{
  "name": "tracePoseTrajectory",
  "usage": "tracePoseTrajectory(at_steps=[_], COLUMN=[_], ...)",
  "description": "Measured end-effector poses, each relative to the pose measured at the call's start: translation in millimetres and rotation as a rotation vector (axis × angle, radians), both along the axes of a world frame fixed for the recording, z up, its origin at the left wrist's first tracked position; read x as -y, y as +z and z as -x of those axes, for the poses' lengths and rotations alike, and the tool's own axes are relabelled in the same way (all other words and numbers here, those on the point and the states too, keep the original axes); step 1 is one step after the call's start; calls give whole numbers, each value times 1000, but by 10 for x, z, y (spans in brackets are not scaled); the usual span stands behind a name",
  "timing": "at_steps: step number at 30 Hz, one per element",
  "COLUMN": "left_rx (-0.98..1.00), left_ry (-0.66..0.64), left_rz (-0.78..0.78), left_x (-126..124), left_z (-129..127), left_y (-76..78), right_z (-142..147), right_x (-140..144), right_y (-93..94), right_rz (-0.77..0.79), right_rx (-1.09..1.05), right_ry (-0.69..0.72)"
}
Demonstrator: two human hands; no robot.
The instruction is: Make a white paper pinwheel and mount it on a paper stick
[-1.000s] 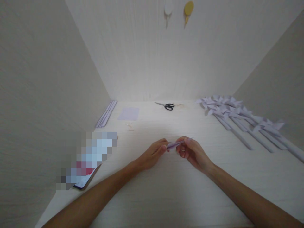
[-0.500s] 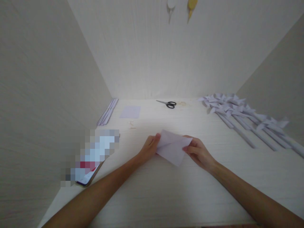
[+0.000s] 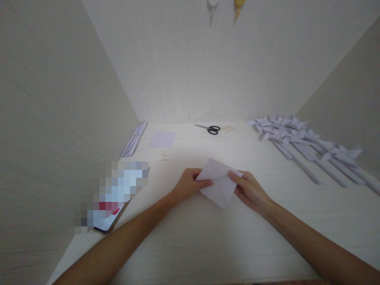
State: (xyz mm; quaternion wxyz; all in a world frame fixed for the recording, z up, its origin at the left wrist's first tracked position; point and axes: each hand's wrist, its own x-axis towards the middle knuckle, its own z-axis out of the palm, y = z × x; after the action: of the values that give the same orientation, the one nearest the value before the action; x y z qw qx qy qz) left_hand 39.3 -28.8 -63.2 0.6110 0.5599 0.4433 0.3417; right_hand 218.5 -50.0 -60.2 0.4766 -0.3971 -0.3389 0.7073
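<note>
2 bare hands meet over a pale wooden tabletop (image 3: 208, 245) boxed in by cream walls. Between them is a pale lilac square sheet of paper (image 3: 219, 186), turned like a diamond and held just above the wood. The left hand (image 3: 187, 185) pinches its left corner, thumb on top. The right hand (image 3: 251, 190) pinches its right edge, fingers curled underneath.

1 second ago the same paper was a thin folded strip squeezed between both sets of fingertips. It has since been opened flat, and in the last half second it has tipped a little and sunk closer to the table. That suggests the crease is made and the sheet is ready for another fold.

Far to the right of the right hand lies a row of finished lilac paper pinwheels on rolled paper sticks (image 3: 308, 148). Beyond both hands rest black-handled scissors (image 3: 209, 129), and beyond the left hand a spare lilac paper square (image 3: 162, 139).
</note>
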Motion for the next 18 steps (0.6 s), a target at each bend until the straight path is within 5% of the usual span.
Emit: tracePoseTrajectory(at_steps=[12,18], left_rx=[309,516], left_ry=[138,399], left_rz=[77,125], left_x=[-63,-58], left_z=[13,-47], left_y=[-16,15], right_z=[-26,17], right_x=[-29,-1], right_y=[-16,-9], right_rz=[79,-23], right_rx=[-168,3], right_ry=[54,70])
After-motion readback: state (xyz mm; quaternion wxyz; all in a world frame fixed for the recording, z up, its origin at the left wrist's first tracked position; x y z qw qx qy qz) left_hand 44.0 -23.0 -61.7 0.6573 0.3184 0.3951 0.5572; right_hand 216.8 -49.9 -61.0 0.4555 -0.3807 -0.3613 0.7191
